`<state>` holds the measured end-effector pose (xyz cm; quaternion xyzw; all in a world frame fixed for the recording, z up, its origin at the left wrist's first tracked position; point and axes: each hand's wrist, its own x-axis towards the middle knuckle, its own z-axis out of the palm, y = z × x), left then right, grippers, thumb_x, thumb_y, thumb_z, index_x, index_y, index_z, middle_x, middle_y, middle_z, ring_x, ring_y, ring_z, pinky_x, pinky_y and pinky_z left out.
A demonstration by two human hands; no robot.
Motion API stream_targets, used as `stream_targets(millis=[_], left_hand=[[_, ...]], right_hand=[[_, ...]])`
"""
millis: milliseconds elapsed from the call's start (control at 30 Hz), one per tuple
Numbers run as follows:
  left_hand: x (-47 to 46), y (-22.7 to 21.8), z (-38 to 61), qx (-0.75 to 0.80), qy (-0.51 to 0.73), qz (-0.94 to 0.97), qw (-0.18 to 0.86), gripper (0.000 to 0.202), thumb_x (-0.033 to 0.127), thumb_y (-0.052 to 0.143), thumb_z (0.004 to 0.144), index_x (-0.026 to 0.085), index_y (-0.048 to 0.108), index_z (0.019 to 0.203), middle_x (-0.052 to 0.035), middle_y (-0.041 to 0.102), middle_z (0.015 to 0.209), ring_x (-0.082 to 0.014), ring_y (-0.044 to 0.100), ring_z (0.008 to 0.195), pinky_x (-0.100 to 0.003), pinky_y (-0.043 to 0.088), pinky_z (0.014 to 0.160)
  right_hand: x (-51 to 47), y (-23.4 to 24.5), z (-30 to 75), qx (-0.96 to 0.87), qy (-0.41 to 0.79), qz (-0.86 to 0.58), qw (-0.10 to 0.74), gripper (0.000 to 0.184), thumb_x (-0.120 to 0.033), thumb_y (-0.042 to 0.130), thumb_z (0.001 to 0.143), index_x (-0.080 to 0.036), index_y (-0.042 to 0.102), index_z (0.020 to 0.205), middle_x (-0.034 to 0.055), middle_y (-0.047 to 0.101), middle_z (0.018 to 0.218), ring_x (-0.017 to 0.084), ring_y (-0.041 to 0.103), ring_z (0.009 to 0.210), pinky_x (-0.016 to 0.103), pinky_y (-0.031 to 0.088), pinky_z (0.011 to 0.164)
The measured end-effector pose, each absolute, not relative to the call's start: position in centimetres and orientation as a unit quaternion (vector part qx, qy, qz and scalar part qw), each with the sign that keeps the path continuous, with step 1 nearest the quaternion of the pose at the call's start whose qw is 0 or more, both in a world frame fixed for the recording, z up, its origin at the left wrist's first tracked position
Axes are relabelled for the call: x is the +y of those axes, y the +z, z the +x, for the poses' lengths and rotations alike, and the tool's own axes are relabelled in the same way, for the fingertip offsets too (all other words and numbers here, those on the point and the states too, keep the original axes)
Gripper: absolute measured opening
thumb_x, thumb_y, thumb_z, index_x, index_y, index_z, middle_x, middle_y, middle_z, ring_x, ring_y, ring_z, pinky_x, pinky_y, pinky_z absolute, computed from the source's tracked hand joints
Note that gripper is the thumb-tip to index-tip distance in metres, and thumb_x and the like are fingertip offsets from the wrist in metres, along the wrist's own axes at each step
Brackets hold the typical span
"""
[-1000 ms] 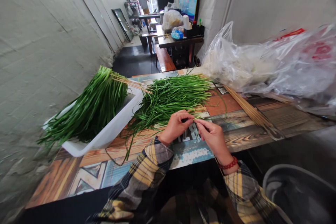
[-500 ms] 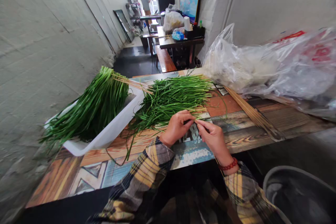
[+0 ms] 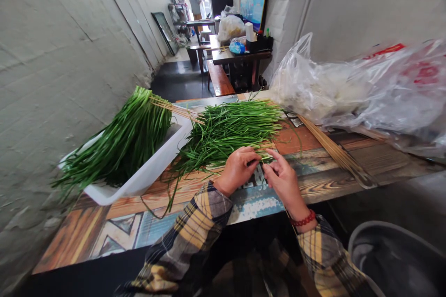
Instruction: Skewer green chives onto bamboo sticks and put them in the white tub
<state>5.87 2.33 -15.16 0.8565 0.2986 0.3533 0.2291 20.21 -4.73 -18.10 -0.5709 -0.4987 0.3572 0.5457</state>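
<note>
My left hand [image 3: 239, 170] is closed in a pinch on a few garlic chives, whose pale stalk ends [image 3: 263, 159] stick out past the fingertips. Close by on the right, my right hand [image 3: 281, 178] has its index finger lifted and its thumb near those stalk ends. A thin bamboo skewer [image 3: 287, 215] shows below the right palm; the fingers curled round it are mostly hidden. Beyond both hands lies a loose pile of green chives [image 3: 233, 130] on the patterned wooden table [image 3: 258, 206].
At left, a white plastic tray [image 3: 139, 176] holds chives [image 3: 128, 134] threaded on skewers [image 3: 177, 110]. Bamboo skewers [image 3: 331, 151] lie at right beside plastic bags [image 3: 348, 86]. A grey bin [image 3: 393, 260] stands below right. Far back, a person [image 3: 194, 0] stands near the doorway.
My right index finger has lifted and straightened away from the stalk ends, where it was pinched with the thumb. My left hand has shifted very slightly.
</note>
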Motion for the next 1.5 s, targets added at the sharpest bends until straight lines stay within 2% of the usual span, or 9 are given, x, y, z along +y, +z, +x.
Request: stream_targets(millis=[233,367,567,900,1100,1267,1400,1500], left_hand=[[2.1,-15.0,6.1,0.331,0.358,0.821,0.297,0.013,0.016,0.057,0.084,0.016,0.069,0.087,-0.0036,0.063,0.078,-0.0133,0.057,0.074,-0.024,0.043,0.067],[2.2,-15.0,6.1,0.342,0.347,0.812,0.321,0.014,0.017,0.055,0.085,0.015,0.068,0.077,-0.003,0.064,0.075,-0.0131,0.058,0.073,-0.024,0.043,0.068],[2.0,-15.0,6.2,0.349,0.335,0.825,0.293,0.015,0.013,0.056,0.082,0.014,0.065,0.07,-0.0014,0.061,0.068,-0.0125,0.055,0.069,-0.023,0.04,0.065],[1.6,-15.5,6.2,0.287,0.281,0.881,0.25,0.016,0.012,0.053,0.083,0.015,0.065,0.072,-0.0016,0.058,0.072,-0.0124,0.054,0.07,-0.022,0.04,0.064],[1.3,-15.2,6.2,0.285,0.266,0.902,0.185,0.019,0.017,0.051,0.086,0.017,0.066,0.075,-0.0033,0.059,0.075,-0.0142,0.055,0.073,-0.025,0.04,0.067],[1.0,-14.0,5.8,0.28,0.209,0.929,0.125,0.016,0.025,0.054,0.087,0.02,0.066,0.096,-0.0057,0.064,0.091,-0.0184,0.058,0.084,-0.03,0.039,0.074],[1.3,-13.7,5.5,0.308,0.184,0.929,0.088,0.024,0.017,0.055,0.083,0.021,0.064,0.105,-0.0066,0.064,0.095,-0.0208,0.057,0.091,-0.033,0.038,0.078],[1.6,-13.8,5.2,0.328,0.177,0.926,0.062,0.027,0.014,0.055,0.082,0.021,0.063,0.107,-0.0063,0.064,0.095,-0.0212,0.057,0.092,-0.033,0.038,0.079]], right_hand=[[-4.7,-18.3,20.3,-0.514,0.331,-0.574,0.544,0.029,-0.034,0.054,0.087,-0.019,0.058,0.113,-0.0065,0.053,0.059,0.007,0.046,0.039,0.02,0.038,0.041],[-4.7,-18.5,20.2,-0.523,0.317,-0.58,0.538,0.028,-0.033,0.053,0.087,-0.02,0.058,0.112,-0.0067,0.053,0.058,0.007,0.046,0.039,0.021,0.039,0.043],[-4.7,-18.7,20.1,-0.527,0.307,-0.589,0.53,0.026,-0.034,0.053,0.087,-0.02,0.057,0.109,-0.0062,0.055,0.058,0.008,0.047,0.038,0.021,0.04,0.042],[-4.5,-18.9,20.1,-0.49,0.346,-0.58,0.552,0.023,-0.04,0.056,0.085,-0.02,0.055,0.096,-0.0056,0.056,0.058,0.008,0.048,0.036,0.021,0.038,0.038],[-4.9,-18.2,20.2,-0.466,0.387,-0.573,0.552,0.033,-0.045,0.059,0.084,-0.019,0.056,0.103,-0.0027,0.059,0.061,0.011,0.054,0.043,0.022,0.042,0.042],[-5.5,-18.3,20.4,-0.435,0.379,-0.596,0.559,0.04,-0.048,0.062,0.08,-0.015,0.06,0.102,-0.0036,0.056,0.055,0.01,0.048,0.04,0.022,0.038,0.04],[-5.1,-18.6,20.5,-0.412,0.371,-0.592,0.585,0.059,-0.045,0.065,0.077,-0.012,0.053,0.125,-0.0041,0.059,0.058,0.01,0.051,0.044,0.023,0.041,0.044],[-4.8,-18.3,20.4,-0.393,0.39,-0.575,0.602,0.062,-0.043,0.067,0.075,-0.01,0.054,0.126,-0.0018,0.063,0.063,0.011,0.055,0.049,0.024,0.045,0.049]])
